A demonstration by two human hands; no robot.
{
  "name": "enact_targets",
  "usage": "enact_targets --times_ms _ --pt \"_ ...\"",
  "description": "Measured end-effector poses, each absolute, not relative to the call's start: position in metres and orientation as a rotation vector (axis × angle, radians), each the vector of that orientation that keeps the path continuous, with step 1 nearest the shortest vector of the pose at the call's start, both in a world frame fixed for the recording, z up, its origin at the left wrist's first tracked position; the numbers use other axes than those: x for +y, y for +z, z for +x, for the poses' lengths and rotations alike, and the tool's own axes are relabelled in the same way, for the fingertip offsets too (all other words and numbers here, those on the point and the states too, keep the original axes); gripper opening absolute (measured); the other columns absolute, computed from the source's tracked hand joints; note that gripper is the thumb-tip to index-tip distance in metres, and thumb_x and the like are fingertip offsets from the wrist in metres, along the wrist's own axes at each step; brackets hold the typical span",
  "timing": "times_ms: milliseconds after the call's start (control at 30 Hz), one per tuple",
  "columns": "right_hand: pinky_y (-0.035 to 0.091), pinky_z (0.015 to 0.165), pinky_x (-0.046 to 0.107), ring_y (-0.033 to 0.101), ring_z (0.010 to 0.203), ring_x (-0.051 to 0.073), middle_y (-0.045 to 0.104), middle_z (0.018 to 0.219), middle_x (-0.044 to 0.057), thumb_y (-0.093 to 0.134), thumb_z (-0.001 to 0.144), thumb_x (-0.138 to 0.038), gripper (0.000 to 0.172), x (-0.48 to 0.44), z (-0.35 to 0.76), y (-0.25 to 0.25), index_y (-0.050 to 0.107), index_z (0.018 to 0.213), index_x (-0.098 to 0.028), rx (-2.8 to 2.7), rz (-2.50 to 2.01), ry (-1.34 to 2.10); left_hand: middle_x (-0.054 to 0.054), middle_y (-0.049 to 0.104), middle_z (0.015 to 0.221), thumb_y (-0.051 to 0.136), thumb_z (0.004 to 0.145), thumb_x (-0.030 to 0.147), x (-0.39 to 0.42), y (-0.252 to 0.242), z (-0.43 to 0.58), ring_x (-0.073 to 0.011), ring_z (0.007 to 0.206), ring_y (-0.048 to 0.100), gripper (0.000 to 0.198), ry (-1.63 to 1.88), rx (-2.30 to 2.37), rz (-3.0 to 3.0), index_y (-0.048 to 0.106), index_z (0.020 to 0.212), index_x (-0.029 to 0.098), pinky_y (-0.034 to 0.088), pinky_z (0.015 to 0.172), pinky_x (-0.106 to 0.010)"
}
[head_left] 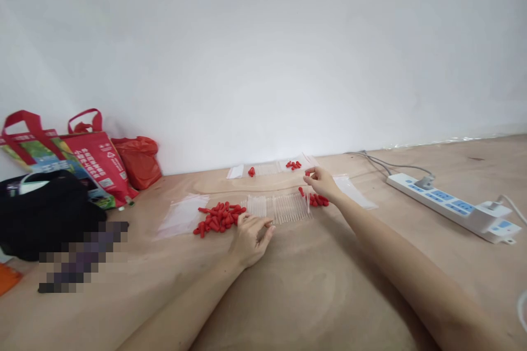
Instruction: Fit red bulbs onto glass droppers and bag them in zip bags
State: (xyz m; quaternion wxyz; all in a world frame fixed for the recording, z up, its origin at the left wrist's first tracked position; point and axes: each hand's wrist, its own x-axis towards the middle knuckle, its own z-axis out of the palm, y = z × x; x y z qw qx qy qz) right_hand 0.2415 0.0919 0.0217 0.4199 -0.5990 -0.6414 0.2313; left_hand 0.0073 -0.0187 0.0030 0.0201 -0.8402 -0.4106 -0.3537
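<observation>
My right hand [322,182] is raised over the far part of the table, thumb and finger pinched on a red rubber bulb [307,173]. Below it lies a small heap of red bulbs [319,200]. My left hand [252,237] rests palm down at the near edge of a row of thin clear tubes [290,208], its thumb apart from the fingers. A larger pile of red bulbs [220,218] touches or nearly touches its left side. Farther back, a second row of clear tubes [267,169] lies between a few red bulbs [251,171] and another small group [293,165].
Clear plastic bags [183,216] lie left of the pile, with another bag [354,192] on the right. A white power strip [453,205] with cords sits at right. Red shopping bags [96,162] and a black bag [45,214] stand at left. A white wall [263,66] closes the back.
</observation>
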Motion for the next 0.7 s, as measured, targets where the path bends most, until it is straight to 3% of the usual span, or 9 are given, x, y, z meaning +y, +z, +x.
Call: enact_targets --times_ms 100,233,333,467,567,700 --pt "0.039 0.058 0.025 0.056 0.064 0.014 0.062 0.076 0.002 0.048 0.071 -0.029 0.025 0.102 0.243 0.016 0.056 0.093 -0.019 -1.713 -1.673 0.500 -0.001 0.066 0.072 0.046 0.081 0.026 -0.018 0.001 0.007 -0.0156 0.070 0.057 0.015 -1.051 -1.269 -2.610 0.059 0.084 0.019 0.030 0.080 -0.038" --pt "0.037 0.066 0.030 0.057 0.069 0.018 0.063 0.066 0.000 0.050 0.069 -0.029 0.020 0.099 0.236 0.007 0.060 0.085 -0.022 -1.769 -1.731 0.465 0.000 0.065 0.070 0.046 0.081 0.025 -0.018 0.001 0.006 -0.0144 0.067 0.057 0.015 -1.030 -1.265 -2.613 0.060 0.081 0.019 0.029 0.081 -0.038" --pt "0.034 0.074 0.036 0.058 0.072 0.019 0.063 0.064 0.000 0.048 0.072 -0.035 0.022 0.096 0.233 0.006 0.060 0.086 -0.024 -1.862 -1.813 0.387 0.000 0.065 0.069 0.046 0.081 0.024 -0.017 0.002 0.007 -0.0140 0.065 0.058 0.015 -1.022 -1.252 -2.623 0.060 0.080 0.020 0.028 0.081 -0.038" --pt "0.028 0.081 0.043 0.057 0.083 0.023 0.065 0.076 0.002 0.050 0.069 -0.044 0.032 0.095 0.236 0.011 0.059 0.093 -0.023 -1.906 -1.884 0.254 0.000 0.065 0.068 0.046 0.081 0.024 -0.017 0.002 0.007 -0.0141 0.065 0.057 0.015 -1.007 -1.264 -2.612 0.060 0.078 0.020 0.028 0.082 -0.039" --pt "0.032 0.077 0.038 0.057 0.084 0.021 0.065 0.082 0.003 0.048 0.071 -0.045 0.035 0.094 0.247 0.017 0.058 0.096 -0.023 -1.800 -1.882 0.235 0.000 0.065 0.069 0.047 0.080 0.024 -0.017 0.003 0.007 -0.0145 0.067 0.057 0.014 -1.016 -1.260 -2.594 0.060 0.080 0.020 0.029 0.081 -0.038" --pt "0.033 0.068 0.030 0.057 0.080 0.020 0.065 0.084 0.003 0.047 0.072 -0.043 0.027 0.086 0.275 0.025 0.062 0.083 -0.023 -1.765 -1.915 0.161 0.000 0.062 0.066 0.048 0.078 0.022 -0.016 0.002 0.007 -0.0158 0.068 0.055 0.012 -1.000 -1.271 -2.532 0.059 0.077 0.020 0.031 0.078 -0.036"
